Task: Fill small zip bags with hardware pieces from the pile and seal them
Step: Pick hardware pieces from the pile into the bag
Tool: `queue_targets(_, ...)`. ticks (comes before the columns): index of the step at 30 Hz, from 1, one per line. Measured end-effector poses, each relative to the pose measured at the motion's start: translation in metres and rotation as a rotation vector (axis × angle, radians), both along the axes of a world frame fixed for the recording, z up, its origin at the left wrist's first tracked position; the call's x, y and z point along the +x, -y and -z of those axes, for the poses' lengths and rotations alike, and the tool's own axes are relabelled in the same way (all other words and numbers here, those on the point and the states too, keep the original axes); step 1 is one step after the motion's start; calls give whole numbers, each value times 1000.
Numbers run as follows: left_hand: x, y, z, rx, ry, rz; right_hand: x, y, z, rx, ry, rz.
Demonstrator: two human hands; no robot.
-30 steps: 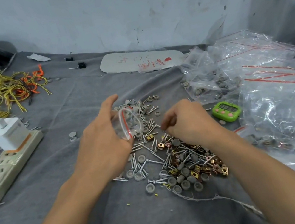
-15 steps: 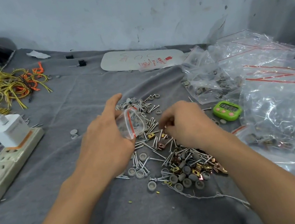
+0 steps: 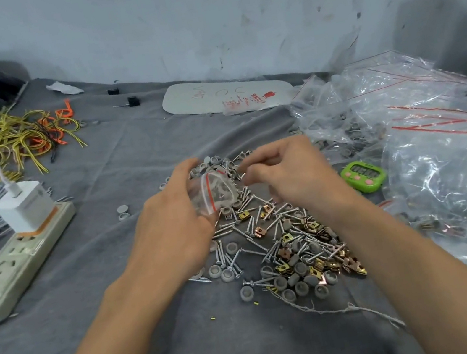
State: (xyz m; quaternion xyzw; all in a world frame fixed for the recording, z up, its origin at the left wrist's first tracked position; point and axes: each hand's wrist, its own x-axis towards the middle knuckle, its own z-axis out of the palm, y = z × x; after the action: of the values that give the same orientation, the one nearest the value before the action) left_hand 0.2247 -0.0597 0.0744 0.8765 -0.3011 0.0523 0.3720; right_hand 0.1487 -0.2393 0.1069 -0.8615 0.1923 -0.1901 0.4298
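A pile of hardware (image 3: 281,240), with screws, grey caps and brass clips, lies on the grey cloth in the middle. My left hand (image 3: 172,225) holds a small clear zip bag (image 3: 216,194) with a red seal line, its mouth gaping toward the right. My right hand (image 3: 291,173) hovers just right of the bag's mouth with its fingers curled and pinched together at the bag's rim. What the fingertips pinch is hidden.
A heap of clear zip bags (image 3: 425,136) fills the right side, with a green timer (image 3: 363,175) beside it. A power strip (image 3: 14,265) with a white charger (image 3: 24,207) lies left, with yellow and orange wires (image 3: 22,139) behind. A flat white plate (image 3: 224,95) lies near the wall.
My right hand rose from the pile and moved left to the bag's mouth. The left hand turned the bag slightly, keeping it open.
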Motion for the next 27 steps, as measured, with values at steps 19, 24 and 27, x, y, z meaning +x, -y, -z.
queue_targets(19, 0, 0, -3, 57, 6, -14, 5, -6, 22, -707, -633, -21)
queue_targets(24, -4, 0, -4, 68, -5, -27, 0, -1, 15, -538, -494, 48)
queue_targets(27, -7, 2, -5, 43, -4, -13, 1, -7, 5, -264, -211, 39)
